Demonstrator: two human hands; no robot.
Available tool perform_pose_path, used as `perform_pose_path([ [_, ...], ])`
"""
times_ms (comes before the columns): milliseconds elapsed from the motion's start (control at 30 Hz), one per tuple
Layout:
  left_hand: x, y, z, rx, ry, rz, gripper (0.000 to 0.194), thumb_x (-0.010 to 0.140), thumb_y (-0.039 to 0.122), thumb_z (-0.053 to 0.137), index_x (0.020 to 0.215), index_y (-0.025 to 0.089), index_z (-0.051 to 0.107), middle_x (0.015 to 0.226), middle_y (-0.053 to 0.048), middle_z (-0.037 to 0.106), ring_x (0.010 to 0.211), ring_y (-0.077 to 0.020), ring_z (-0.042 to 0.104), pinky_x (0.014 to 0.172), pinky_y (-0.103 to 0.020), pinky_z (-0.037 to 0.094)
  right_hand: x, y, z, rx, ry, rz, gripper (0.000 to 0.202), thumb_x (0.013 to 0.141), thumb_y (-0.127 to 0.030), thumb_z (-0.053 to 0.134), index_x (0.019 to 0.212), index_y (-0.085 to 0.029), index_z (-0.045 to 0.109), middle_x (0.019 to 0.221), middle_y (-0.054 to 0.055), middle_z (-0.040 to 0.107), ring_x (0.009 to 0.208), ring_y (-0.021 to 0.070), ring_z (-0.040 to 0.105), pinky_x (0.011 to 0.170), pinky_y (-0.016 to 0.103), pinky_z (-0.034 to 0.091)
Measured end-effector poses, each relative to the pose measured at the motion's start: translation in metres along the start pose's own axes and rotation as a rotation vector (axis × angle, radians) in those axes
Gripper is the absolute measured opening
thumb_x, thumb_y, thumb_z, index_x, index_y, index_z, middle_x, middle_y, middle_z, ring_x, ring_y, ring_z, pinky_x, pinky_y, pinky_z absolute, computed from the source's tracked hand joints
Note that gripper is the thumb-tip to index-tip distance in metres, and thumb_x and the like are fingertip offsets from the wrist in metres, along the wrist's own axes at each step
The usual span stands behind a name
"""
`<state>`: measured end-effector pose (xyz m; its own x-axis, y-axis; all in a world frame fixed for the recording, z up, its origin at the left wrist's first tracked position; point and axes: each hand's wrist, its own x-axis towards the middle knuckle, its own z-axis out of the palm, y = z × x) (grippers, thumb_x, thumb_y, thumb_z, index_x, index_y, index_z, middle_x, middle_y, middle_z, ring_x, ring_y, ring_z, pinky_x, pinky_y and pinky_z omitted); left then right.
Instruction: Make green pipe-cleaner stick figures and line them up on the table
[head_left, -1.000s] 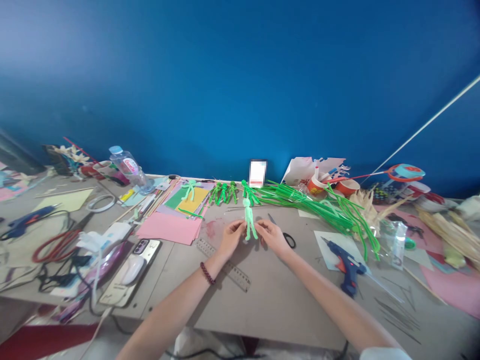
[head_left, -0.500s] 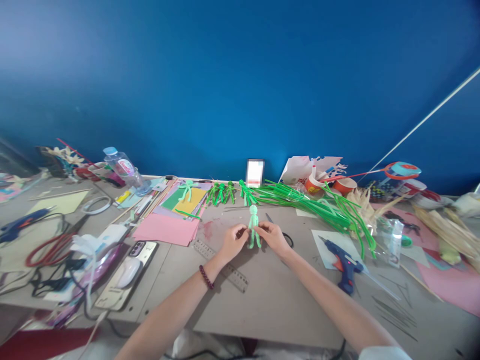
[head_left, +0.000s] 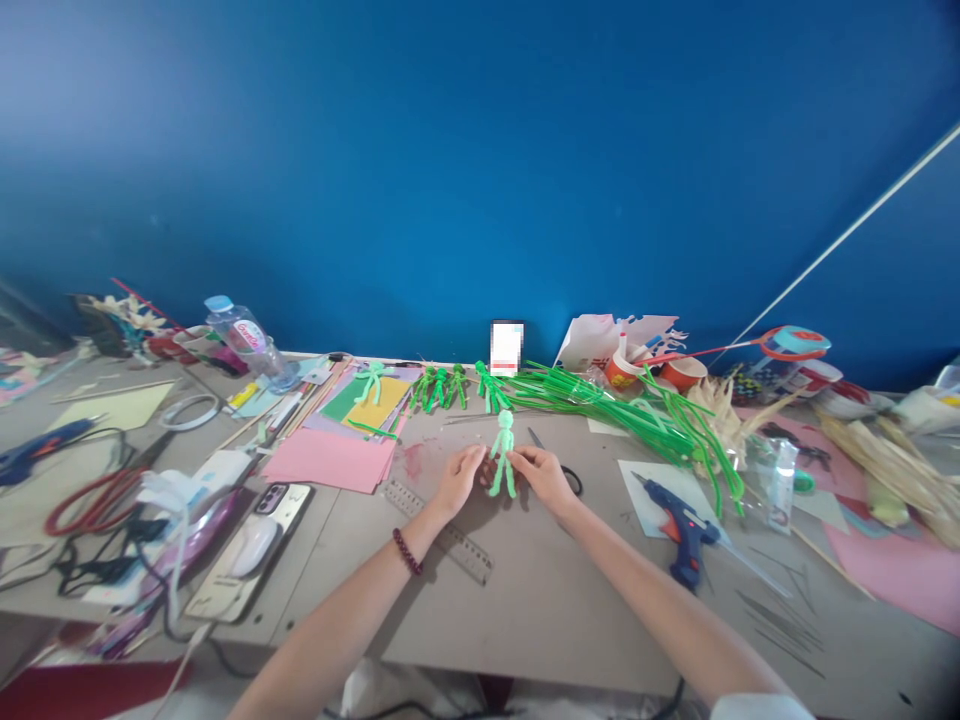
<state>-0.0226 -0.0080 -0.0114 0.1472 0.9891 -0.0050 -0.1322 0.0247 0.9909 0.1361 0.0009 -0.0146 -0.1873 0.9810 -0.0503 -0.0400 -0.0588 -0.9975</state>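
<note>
A light green pipe-cleaner figure (head_left: 505,445) stands upright between my hands, head up and legs slightly apart. My right hand (head_left: 541,476) pinches its side near the waist. My left hand (head_left: 463,478), with a beaded bracelet on the wrist, is closed around the figure's other side, at its arm; its fingertips are partly hidden. Beneath my left forearm lies a clear ruler (head_left: 465,553). Scissors (head_left: 571,480) rest partly behind my right hand. Several darker green pipe-cleaner figures (head_left: 439,387) lie behind, and another light green figure (head_left: 373,381) is on coloured paper.
A bundle of green pipe cleaners (head_left: 615,402) spreads along the back right. A blue glue gun (head_left: 684,530) lies on white paper at the right. To the left are pink paper (head_left: 330,460), a phone (head_left: 251,550) and a plastic bottle (head_left: 251,340). A small screen (head_left: 506,348) leans against the wall.
The figure's legs are spread a little wider and its body is tilted slightly. My left hand has shifted, its fingers straighter at the figure's side. The view has moved slightly.
</note>
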Motion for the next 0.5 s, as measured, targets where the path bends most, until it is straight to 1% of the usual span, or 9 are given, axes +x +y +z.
perform_pose_path([
  [133, 0.0009, -0.0001, 0.0002, -0.108, 0.009, -0.109, 0.048, 0.071, 0.061, 0.057, 0.074, 0.013, 0.066, 0.062, -0.006, 0.065, 0.049, -0.0152, 0.056, 0.049, -0.028, 0.045, 0.0004, 0.0022, -0.0005, 0.05, 0.023, 0.021, 0.041, 0.065, -0.056, 0.067, 0.064, -0.015, 0.064, 0.053, 0.0, 0.058, 0.042, 0.0102, 0.052, 0.041, 0.022, 0.045],
  [267, 0.0021, -0.0035, -0.0005, -0.152, 0.027, -0.157, 0.048, 0.071, 0.061, 0.058, 0.073, 0.014, 0.067, 0.063, -0.006, 0.066, 0.049, -0.016, 0.057, 0.047, -0.028, 0.045, 0.0002, 0.0033, -0.0004, 0.111, 0.023, 0.061, 0.04, 0.064, -0.054, 0.069, 0.068, -0.014, 0.065, 0.052, 0.0, 0.058, 0.041, 0.0093, 0.052, 0.04, 0.021, 0.045],
  [367, 0.0026, -0.0055, -0.0003, -0.134, 0.025, -0.176, 0.048, 0.07, 0.061, 0.059, 0.069, 0.014, 0.067, 0.062, -0.007, 0.065, 0.05, -0.0163, 0.057, 0.047, -0.028, 0.044, -0.0005, 0.0038, -0.0003, 0.142, 0.028, 0.095, 0.039, 0.063, -0.052, 0.07, 0.072, -0.014, 0.066, 0.052, -0.001, 0.058, 0.04, 0.0091, 0.051, 0.037, 0.02, 0.043],
  [500, 0.0027, -0.0071, 0.0004, -0.063, -0.022, -0.167, 0.049, 0.068, 0.062, 0.06, 0.067, 0.014, 0.067, 0.056, -0.005, 0.063, 0.048, -0.0155, 0.054, 0.047, -0.028, 0.043, -0.001, 0.0041, -0.0002, 0.193, 0.016, 0.127, 0.037, 0.063, -0.049, 0.071, 0.076, -0.014, 0.067, 0.052, -0.001, 0.058, 0.041, 0.0094, 0.051, 0.038, 0.021, 0.043],
])
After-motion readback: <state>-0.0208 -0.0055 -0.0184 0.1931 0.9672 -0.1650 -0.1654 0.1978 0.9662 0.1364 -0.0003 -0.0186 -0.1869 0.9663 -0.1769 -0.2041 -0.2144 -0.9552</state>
